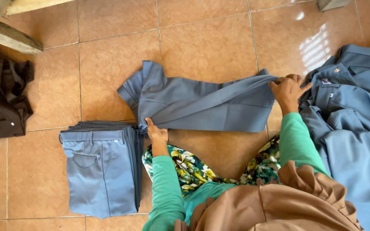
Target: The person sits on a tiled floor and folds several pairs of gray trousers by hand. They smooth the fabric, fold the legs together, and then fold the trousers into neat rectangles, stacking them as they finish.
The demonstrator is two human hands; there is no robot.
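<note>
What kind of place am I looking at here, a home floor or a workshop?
Probably a small garment workshop or home sewing space: work happens on the glossy orange tiled floor, with a neat stack of folded grey-blue trousers and a loose heap of matching grey-blue garments beside it.

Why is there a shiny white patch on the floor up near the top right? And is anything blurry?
Head view: that patch is glare, striped light bouncing off the glossy floor tiles. Soft, even light elsewhere, only faint shadows under the trousers. Both hands, left and right, and the folded stack look sharp; no obvious blur.
</note>
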